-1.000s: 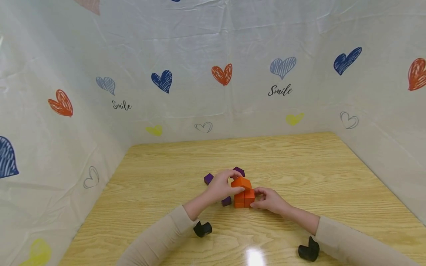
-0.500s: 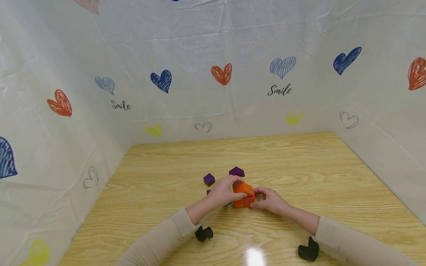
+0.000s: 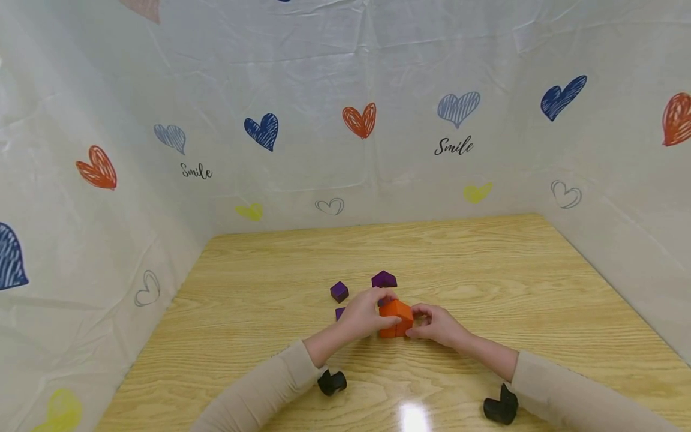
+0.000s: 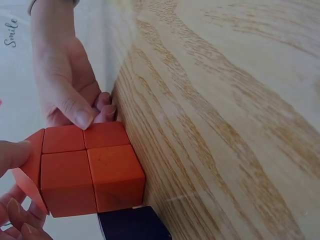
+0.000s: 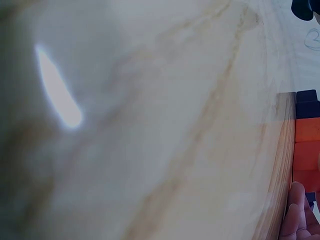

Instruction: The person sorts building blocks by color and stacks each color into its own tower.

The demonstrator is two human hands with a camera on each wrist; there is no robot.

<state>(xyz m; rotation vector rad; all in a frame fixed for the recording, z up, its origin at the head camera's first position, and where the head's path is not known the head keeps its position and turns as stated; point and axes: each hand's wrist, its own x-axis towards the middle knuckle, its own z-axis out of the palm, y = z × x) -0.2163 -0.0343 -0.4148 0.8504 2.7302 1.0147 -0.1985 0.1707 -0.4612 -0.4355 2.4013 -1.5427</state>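
Observation:
My left hand (image 3: 363, 314) pinches an orange block with slanted sides (image 4: 31, 165) on top of a stack of orange cubes (image 4: 67, 182), thumb on the near face and fingers behind. In the left wrist view the cubes stand two by two, seams nearly even, and the slanted block lies against their top. My right hand (image 3: 438, 326) is at the stack's right side, thumb tip and fingertips touching it, fingers loosely bent. A dark purple block (image 4: 132, 223) sits right beside the stack's base. The right wrist view catches only the stack's edge and some fingers (image 5: 294, 212).
Purple blocks lie behind and left of the stack: a cube (image 3: 339, 291), a partly covered one (image 3: 339, 313), and a peaked one (image 3: 384, 279). Black devices (image 3: 332, 382) show under the wrists. A wood-grain table (image 3: 486, 270) meets a heart-printed white sheet (image 3: 405, 168).
My left hand has lowered the slanted orange block onto the cubes and shifted slightly right, levelling it. More of the rear purple blocks shows. The right hand has stayed at the stack's side.

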